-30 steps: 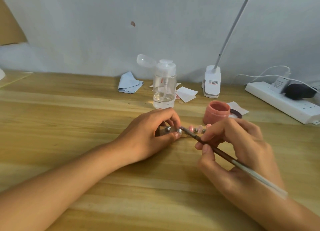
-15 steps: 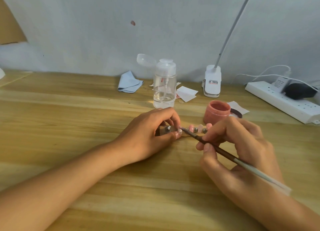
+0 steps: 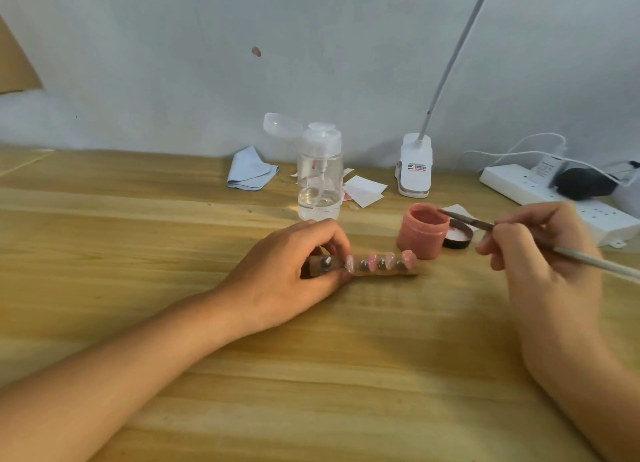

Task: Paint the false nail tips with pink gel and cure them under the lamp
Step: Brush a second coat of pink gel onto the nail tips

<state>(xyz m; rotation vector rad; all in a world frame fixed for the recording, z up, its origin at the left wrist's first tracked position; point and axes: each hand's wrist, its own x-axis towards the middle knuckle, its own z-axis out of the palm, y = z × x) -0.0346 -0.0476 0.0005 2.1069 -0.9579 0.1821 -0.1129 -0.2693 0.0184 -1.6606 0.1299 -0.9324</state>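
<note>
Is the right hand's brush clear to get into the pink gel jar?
Probably yes: the pink gel jar is uncapped, the brush in the right hand has its tip at the rim, nothing between.

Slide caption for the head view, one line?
Right hand holds brush at the open pink gel jar; left hand grips the nail-tip holder.

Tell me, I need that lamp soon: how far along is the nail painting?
Done: four nail tips on the holder look pink. In hand: the right hand holds the brush, tip at the gel jar, while the left hand grips the holder's left end. Left: the leftmost stud, whose tip I cannot see, and curing; the clip lamp stands at the back, not over the tips.
</note>
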